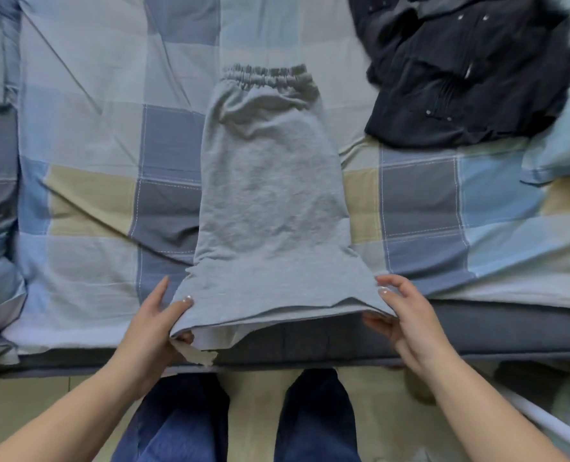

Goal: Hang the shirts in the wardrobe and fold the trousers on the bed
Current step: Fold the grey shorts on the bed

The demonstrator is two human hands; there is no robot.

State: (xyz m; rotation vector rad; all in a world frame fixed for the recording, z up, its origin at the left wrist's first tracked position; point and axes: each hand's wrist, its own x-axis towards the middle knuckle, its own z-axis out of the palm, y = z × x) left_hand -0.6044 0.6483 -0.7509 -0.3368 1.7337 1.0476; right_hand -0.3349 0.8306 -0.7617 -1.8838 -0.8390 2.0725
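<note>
Blue-trousered legs [237,418] stand on tan floor at the edge of the checked bed [87,135]. Grey trousers [270,195] lie flat mid-bed, waistband far; left hand [157,323] and right hand [402,315] each pinch a near corner at the mattress edge. Dark clothes [460,68] are heaped far right, well apart, with bare quilt on the left.

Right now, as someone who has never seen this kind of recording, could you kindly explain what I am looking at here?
There is no machine: a person wears a camera on the head, so this single picture looks down at their own two arms. Grey trousers lie lengthwise on a bed with a checked cover, waistband at the far end. The left hand and the right hand each pinch a corner of the near edge. A dark garment lies crumpled at the far right, beside a pillow.
</note>
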